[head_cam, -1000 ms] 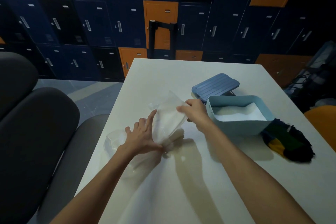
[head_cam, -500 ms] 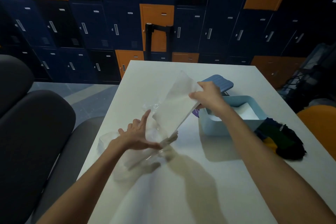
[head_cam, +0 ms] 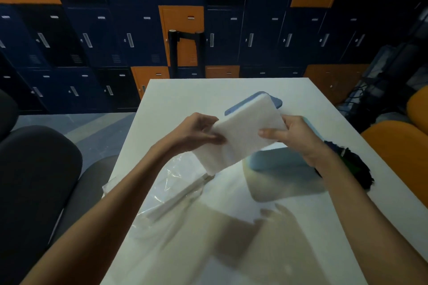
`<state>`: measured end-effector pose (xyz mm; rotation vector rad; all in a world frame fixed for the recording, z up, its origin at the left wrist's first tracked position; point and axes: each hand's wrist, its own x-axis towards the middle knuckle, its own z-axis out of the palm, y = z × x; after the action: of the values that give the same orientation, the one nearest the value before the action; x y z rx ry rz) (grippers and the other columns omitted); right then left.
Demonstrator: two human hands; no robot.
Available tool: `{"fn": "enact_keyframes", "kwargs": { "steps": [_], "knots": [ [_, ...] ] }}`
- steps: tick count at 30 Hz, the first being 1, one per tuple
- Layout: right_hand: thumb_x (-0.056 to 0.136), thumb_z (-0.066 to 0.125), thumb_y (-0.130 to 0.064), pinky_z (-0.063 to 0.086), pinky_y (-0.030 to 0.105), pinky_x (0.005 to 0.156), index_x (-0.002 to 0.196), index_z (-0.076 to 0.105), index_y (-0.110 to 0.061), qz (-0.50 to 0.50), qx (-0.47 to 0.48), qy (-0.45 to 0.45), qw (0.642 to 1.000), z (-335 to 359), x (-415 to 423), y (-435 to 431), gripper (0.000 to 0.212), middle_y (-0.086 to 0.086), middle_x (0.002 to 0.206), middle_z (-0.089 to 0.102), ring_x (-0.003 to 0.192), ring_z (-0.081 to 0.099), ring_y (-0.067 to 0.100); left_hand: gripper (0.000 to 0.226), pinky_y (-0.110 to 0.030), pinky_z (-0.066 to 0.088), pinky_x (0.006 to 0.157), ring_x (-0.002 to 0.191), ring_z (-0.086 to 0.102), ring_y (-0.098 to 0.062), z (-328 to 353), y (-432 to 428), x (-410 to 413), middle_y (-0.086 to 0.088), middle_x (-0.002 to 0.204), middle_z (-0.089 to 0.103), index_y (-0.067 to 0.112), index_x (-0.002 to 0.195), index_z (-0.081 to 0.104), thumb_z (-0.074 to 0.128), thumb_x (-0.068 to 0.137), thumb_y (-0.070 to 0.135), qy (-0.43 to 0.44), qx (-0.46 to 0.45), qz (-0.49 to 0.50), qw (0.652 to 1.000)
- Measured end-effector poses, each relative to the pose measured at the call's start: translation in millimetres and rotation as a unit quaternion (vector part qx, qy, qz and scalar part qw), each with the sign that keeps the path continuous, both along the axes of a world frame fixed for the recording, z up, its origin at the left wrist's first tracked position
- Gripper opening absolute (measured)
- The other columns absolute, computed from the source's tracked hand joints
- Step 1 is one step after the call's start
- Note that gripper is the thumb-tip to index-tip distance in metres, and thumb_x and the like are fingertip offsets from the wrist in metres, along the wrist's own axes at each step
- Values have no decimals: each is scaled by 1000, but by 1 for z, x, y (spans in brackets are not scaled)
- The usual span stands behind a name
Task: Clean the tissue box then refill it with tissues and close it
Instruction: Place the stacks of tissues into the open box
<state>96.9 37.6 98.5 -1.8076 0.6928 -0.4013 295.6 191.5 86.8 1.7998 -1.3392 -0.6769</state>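
While both forearms reach over the white table, the left hand and right hand grip opposite ends of a tilted tissue stack held above it. An emptied clear wrapper lies beneath the left forearm. The light blue tissue box sits under the right hand, its inside hidden; its darker blue lid lies behind.

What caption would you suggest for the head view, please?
Left hand and right hand hold a white tissue stack beside the light blue tissue box.
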Motion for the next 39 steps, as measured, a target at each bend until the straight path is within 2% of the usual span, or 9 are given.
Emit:
{"fn": "enact_keyframes", "kwargs": {
  "steps": [2,5,9,12,17,22,29,35,39],
  "knots": [
    [83,72,-20,44,18,69,102,58,-24,-16,-2,10,1000,-7,-11,2,24,-8,96,61,90,56,10,26,-17,35,54,58,47,-7,-6,-7,-7,14,58,55,32,61,62,76,79,21,-31,4,-19,999],
    [81,74,-15,42,18,64,89,61,-28,-58,12,9,998,-22,-23,3,19,-11,89,63,84,56,6,13,-27,46,63,71,60,-17,-17,-13,-13,5,75,67,30,81,69,78,73,31,-52,37,-28,998],
    [74,78,-10,54,35,75,87,71,-17,-117,74,22,990,-56,-45,5,18,1,87,74,86,68,22,16,-31,46,65,67,56,-10,-38,-9,-11,7,72,66,27,79,72,81,66,31,-32,106,-38,993],
    [69,80,-4,55,40,81,88,70,-17,-148,86,19,985,-77,-57,11,25,7,92,73,89,68,25,15,-30,45,70,71,58,-11,-51,-3,-16,-1,75,68,21,80,74,79,69,29,42,58,-26,997],
    [72,76,5,50,18,65,85,60,-22,-214,90,-35,972,-92,-58,24,34,-4,84,66,78,62,10,13,-30,52,74,78,65,-14,-79,0,-56,-6,88,73,10,95,73,75,82,12,217,-83,85,969],
    [77,60,14,47,23,67,84,55,-25,-230,60,-53,970,-105,-57,28,41,-4,85,62,79,58,12,36,-29,56,75,87,65,-13,-113,-1,-70,1,99,70,23,106,65,74,72,23,193,-91,166,963],
    [80,53,12,47,22,68,105,57,-13,-285,62,-109,950,-107,-51,28,35,-3,89,63,84,59,11,26,-33,53,68,77,59,-14,-111,-5,-84,0,82,63,12,95,61,55,72,3,198,-159,178,951],
    [80,49,8,44,31,65,97,58,-19,-249,28,11,968,-129,-59,21,33,5,82,61,79,56,22,22,-21,45,62,73,53,-12,-126,-1,-86,4,79,61,10,90,58,49,70,10,165,-120,186,961],
    [80,48,9,43,31,69,97,57,-19,-253,24,3,967,-126,-61,16,33,6,84,61,82,55,23,33,-24,49,72,82,58,-13,-117,-4,-87,2,90,65,10,101,61,44,73,11,162,-118,180,963]
  ]
}}
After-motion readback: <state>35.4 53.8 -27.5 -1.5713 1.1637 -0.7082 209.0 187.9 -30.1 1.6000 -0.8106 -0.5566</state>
